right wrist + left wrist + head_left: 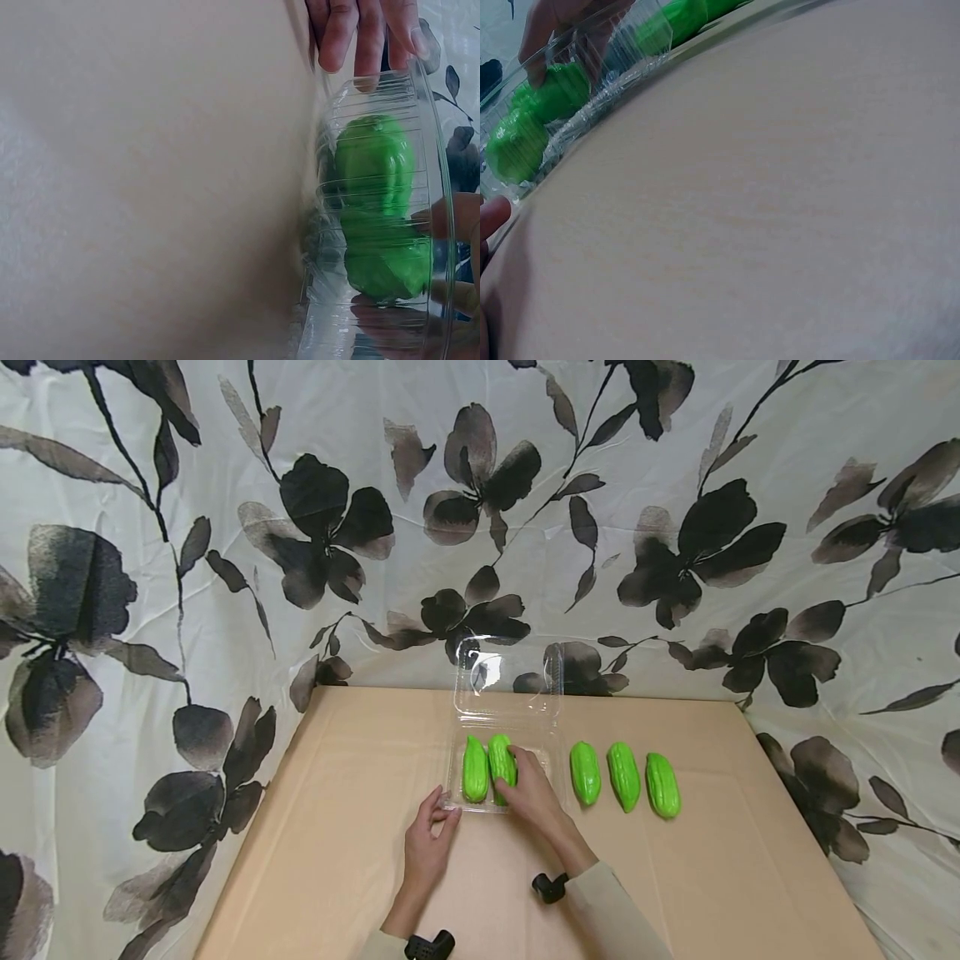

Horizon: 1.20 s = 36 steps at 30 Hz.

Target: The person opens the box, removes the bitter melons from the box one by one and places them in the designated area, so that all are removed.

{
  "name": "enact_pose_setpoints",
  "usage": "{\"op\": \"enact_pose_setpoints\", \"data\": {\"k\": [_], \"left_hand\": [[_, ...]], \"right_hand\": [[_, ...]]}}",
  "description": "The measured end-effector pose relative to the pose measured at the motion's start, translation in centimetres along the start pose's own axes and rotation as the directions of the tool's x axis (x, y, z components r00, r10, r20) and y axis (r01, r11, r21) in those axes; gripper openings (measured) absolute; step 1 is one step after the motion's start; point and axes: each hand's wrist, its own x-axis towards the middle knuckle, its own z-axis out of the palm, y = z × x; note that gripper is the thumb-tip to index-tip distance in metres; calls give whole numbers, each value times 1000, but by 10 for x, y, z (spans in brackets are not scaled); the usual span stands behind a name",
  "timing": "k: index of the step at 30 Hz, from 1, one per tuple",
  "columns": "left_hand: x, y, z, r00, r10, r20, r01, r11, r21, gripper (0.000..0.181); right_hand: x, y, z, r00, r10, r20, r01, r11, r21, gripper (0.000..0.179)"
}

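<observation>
A hinged clear plastic container (536, 739) lies with its lid (506, 681) raised at the back. Inside it, a bright green, bumpy toy cucumber (475, 768) lies lengthwise on the left. Beside it is a second green cucumber (501, 758), which my right hand (534, 789) grips between thumb and fingers from the right. At the front left corner, my left hand (429, 843) holds the container's rim. Its fingertips (367, 60) show against the container's end wall in the right wrist view.
To the right of the container, several more green cucumbers stand in a row: one close by (585, 772), one in the middle (624, 775), one farthest right (663, 785). All are on a tan table (712, 877). A floral cloth (570, 552) hangs behind the table.
</observation>
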Motion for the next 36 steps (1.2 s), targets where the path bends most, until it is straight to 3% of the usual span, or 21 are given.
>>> {"op": "enact_pose_setpoints", "data": {"k": [18, 36], "left_hand": [[1, -2, 1, 1000, -6, -7, 6, 1000, 0, 55], [1, -4, 2, 999, 34, -21, -34, 999, 2, 54]], "right_hand": [[-1, 4, -2, 1000, 2, -17, -2, 1000, -31, 66], [-5, 6, -5, 998, -39, -40, 37, 998, -43, 64]]}}
